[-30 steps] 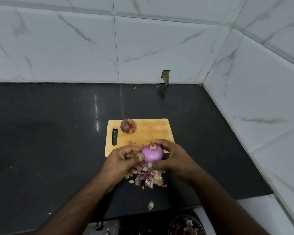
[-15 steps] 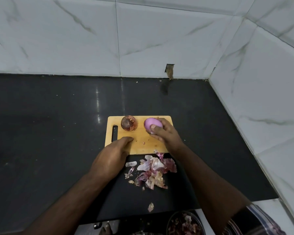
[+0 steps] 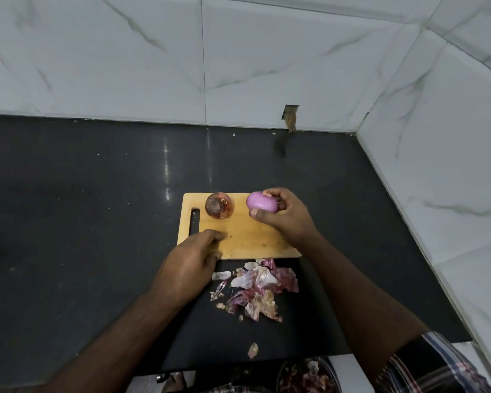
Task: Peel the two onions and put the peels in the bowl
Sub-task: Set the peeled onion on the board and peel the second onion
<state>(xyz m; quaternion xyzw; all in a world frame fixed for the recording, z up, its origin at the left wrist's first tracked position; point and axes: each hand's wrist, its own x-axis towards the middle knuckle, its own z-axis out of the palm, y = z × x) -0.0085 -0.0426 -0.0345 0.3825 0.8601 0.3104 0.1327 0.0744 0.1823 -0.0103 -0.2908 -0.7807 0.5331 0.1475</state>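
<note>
On the board, the right hand grips the peeled onion beside the unpeeled one, left hand loosely curled, empty; best set down gently so it cannot roll

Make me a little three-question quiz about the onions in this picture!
1. True or false: the peeled onion is in the right hand.
2. Where does the unpeeled onion sit: A) bowl, B) cutting board, C) counter?
3. Fill in: the peels lie on the ______.

Key: 1 true; 2 B; 3 counter.
</note>
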